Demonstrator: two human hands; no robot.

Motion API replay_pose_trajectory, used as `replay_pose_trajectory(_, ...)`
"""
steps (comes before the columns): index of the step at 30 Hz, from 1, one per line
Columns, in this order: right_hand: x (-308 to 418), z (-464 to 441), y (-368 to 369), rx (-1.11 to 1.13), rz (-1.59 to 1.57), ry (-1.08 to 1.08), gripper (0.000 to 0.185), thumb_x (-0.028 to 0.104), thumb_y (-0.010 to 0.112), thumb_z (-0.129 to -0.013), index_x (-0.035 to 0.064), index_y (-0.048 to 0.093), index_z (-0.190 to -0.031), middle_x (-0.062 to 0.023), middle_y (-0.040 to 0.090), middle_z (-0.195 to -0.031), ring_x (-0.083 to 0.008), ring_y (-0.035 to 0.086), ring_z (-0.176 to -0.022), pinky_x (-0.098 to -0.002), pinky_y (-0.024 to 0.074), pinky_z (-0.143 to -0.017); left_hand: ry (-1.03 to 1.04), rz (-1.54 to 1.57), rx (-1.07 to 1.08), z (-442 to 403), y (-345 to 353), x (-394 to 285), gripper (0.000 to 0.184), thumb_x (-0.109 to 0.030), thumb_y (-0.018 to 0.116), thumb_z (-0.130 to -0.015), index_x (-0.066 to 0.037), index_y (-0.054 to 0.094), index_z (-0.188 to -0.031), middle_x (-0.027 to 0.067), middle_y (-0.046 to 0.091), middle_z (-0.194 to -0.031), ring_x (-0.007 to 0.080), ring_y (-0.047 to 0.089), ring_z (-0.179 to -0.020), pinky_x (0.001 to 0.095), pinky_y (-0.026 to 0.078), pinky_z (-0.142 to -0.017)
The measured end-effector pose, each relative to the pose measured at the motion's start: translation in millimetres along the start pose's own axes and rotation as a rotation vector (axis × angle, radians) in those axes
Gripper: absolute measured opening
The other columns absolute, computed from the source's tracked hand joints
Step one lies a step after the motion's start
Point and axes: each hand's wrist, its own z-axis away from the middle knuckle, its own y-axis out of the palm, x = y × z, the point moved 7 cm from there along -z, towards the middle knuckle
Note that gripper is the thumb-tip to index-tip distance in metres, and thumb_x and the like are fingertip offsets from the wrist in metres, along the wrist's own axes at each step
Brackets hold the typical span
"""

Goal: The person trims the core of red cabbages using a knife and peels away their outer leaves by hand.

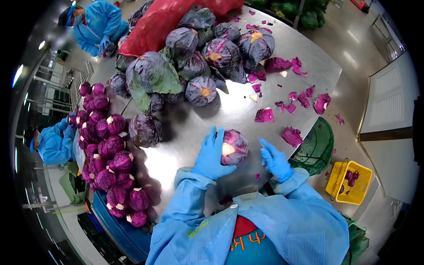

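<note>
Blue gloves cover both of my hands. My left hand (209, 155) rests against the left side of a red cabbage (239, 148), its fingers spread and its thumb below the pale cut stem. To the right of that cabbage, my right hand (274, 161) is apart from it, with the index finger stretched out. The other fingers of this hand are partly curled, and whether something small is in them cannot be made out. The cabbage sits on the metal table (185, 152), stem side toward me.
Untrimmed cabbages (181, 42) lie beside a red mesh sack (161, 22). Trimmed purple cabbages (110, 145) are piled at left. Loose leaves (265, 115) lie at right. A green mesh basket (316, 148) and yellow crate (360, 183) stand beyond the edge. Two co-workers are at left.
</note>
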Motion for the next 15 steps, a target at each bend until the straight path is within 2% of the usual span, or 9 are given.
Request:
replay_pose_trajectory(1, 3.5, 0.8, 10.2, 0.041, -0.033, 0.000, 0.056, 0.049, 0.047, -0.099, 0.0136, 0.046, -0.142, -0.0112, 0.064, -0.069, -0.0223, 0.065, -0.064, -0.0382, 0.0523, -0.064, -0.027, -0.045, 0.042, -2.4, 4.4, 4.1, 0.123, -0.046, 0.088, -0.050, -0.003, 0.027, -0.148, 0.0287, 0.033, -0.146, 0.0464, 0.034, -0.134, 0.0499, 0.031, -0.110)
replay_pose_trajectory(2, 6.7, 1.7, 19.2, 0.080, -0.066, 0.001, 0.058, 0.052, 0.044, -0.099, 0.0131, 0.046, -0.142, -0.0121, 0.064, -0.069, -0.0239, 0.066, -0.064, -0.0396, 0.0523, -0.064, -0.111, -0.014, 0.075, -2.8, 5.0, 6.6, 0.123, -0.045, 0.088, -0.050, -0.002, 0.027, -0.147, 0.0294, 0.033, -0.145, 0.0469, 0.033, -0.133, 0.0505, 0.030, -0.110)
replay_pose_trajectory(4, 16.7, -0.9, 22.8, 0.014, 0.034, -0.058, 0.060, 0.054, 0.041, -0.099, 0.0125, 0.046, -0.142, -0.0143, 0.065, -0.071, -0.0275, 0.066, -0.066, -0.0417, 0.0521, -0.064, -0.271, 0.053, 0.139, -9.3, 1.3, -6.5, 0.121, -0.044, 0.088, -0.050, 0.001, 0.028, -0.145, 0.0309, 0.033, -0.142, 0.0479, 0.032, -0.133, 0.0517, 0.030, -0.109)
replay_pose_trajectory(8, 33.9, -1.9, 20.6, -0.247, 0.322, -0.330, 0.060, 0.054, 0.040, -0.098, 0.0132, 0.045, -0.142, -0.0174, 0.066, -0.073, -0.0341, 0.066, -0.066, -0.0447, 0.0515, -0.061, -0.239, -0.080, -0.146, -9.2, 21.2, -25.9, 0.119, -0.045, 0.089, -0.049, 0.007, 0.031, -0.140, 0.0312, 0.034, -0.140, 0.0480, 0.032, -0.133, 0.0517, 0.030, -0.109)
replay_pose_trajectory(10, 33.4, -6.1, 18.2, -0.243, 0.442, -0.321, 0.061, 0.055, 0.041, -0.098, 0.0149, 0.043, -0.144, -0.0180, 0.063, -0.066, -0.0359, 0.063, -0.058, -0.0461, 0.0495, -0.053, -0.154, -0.140, -0.248, -9.4, 28.6, -39.1, 0.120, -0.046, 0.089, -0.050, 0.009, 0.031, -0.139, 0.0309, 0.034, -0.141, 0.0478, 0.032, -0.133, 0.0518, 0.030, -0.109)
replay_pose_trajectory(15, 32.0, -24.6, 5.0, -0.151, 0.574, -0.349, 0.061, 0.056, 0.041, -0.097, 0.0202, 0.039, -0.147, -0.0185, 0.060, -0.059, -0.0353, 0.060, -0.051, -0.0461, 0.0470, -0.048, -0.206, -0.141, -0.157, -20.5, 42.6, -44.8, 0.117, -0.043, 0.087, -0.054, 0.005, 0.027, -0.142, 0.0323, 0.031, -0.143, 0.0488, 0.033, -0.132, 0.0543, 0.031, -0.107)
